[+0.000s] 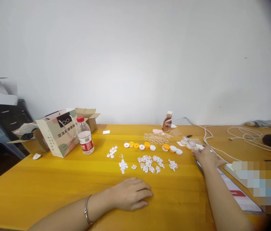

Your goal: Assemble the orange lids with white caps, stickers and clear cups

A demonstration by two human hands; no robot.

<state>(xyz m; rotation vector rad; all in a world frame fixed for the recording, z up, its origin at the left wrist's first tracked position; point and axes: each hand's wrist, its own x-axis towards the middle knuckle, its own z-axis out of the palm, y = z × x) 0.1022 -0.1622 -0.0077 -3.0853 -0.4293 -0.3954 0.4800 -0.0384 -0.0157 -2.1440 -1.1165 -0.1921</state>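
- A clear water bottle (85, 136) with a red cap and label stands upright on the yellow tabletop (53, 186).
- A printed paper bag (55, 133) stands just beside it, on its left.
- An open cardboard box (89, 117) sits behind the bag.
- A brown drink bottle (167, 122) stands near the white wall (135, 64).
- White cables (241, 134) loop across the far right.

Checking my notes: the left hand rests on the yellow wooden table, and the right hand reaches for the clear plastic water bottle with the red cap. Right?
Wrong target. The head view shows the right hand at the small clear and white plastic pieces on the right; the red-capped clear plastic water bottle stands apart, further left. The left hand does rest on the yellow wooden table.
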